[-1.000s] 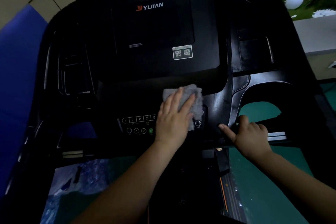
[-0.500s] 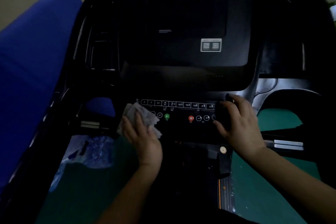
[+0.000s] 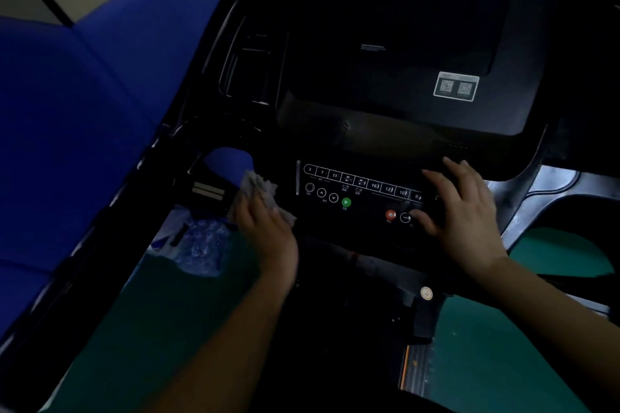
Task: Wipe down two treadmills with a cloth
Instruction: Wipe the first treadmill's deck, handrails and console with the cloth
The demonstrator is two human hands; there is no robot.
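Left hand (image 3: 265, 228) presses crumpled cloth (image 3: 256, 191) flat on treadmill console (image 3: 352, 141), 9 o'clock of btn panel (image 3: 355, 191); right hand (image 3: 459, 211) spread flat at 3 o'clock.

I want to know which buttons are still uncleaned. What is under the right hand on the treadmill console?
The right hand lies flat on the right end of the button panel. The red button shows just beside it; any buttons beneath the palm are covered.

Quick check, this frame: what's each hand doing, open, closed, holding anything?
Left hand: pressing the grey cloth against the treadmill console, left of the buttons.
Right hand: open, flat on the console's right side, holding nothing.
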